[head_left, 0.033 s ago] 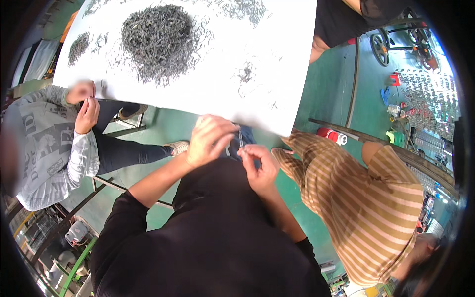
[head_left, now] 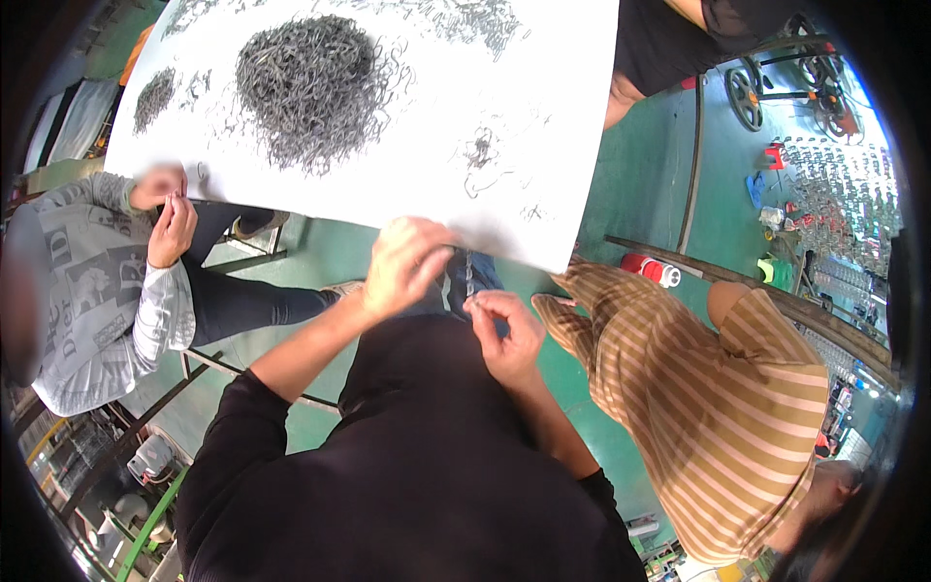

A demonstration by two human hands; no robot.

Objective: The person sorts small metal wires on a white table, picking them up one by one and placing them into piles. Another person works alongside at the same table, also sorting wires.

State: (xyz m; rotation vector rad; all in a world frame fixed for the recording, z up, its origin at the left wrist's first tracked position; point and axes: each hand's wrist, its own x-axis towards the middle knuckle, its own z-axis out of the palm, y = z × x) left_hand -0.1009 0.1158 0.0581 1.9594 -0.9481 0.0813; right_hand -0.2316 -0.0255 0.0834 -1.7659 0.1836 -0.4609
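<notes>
My left hand (head_left: 407,267) is just off the near edge of a white-topped table (head_left: 417,184). Its fingers are bent together and the thumb lies close to them; whatever they hold is hidden. Lower and to the right, my right hand (head_left: 507,335) pinches thumb and forefinger together on something too small to make out. A thin pale line shows between the two hands, against blue cloth. On the tabletop lies a big heap of small dark curved pieces (head_left: 305,87), with a small loose cluster (head_left: 482,150) nearer my right hand.
At the left sits a person in a grey printed top, with both hands (head_left: 170,213) together at the table edge. Someone in striped clothes (head_left: 708,388) is close on my right. A dark-sleeved arm (head_left: 669,44) is at the far right corner. A red-and-white cylinder (head_left: 652,270) stands beyond.
My left hand has shifted slightly left, a little farther from my right hand. My right hand has dipped slightly, its pinch kept.
</notes>
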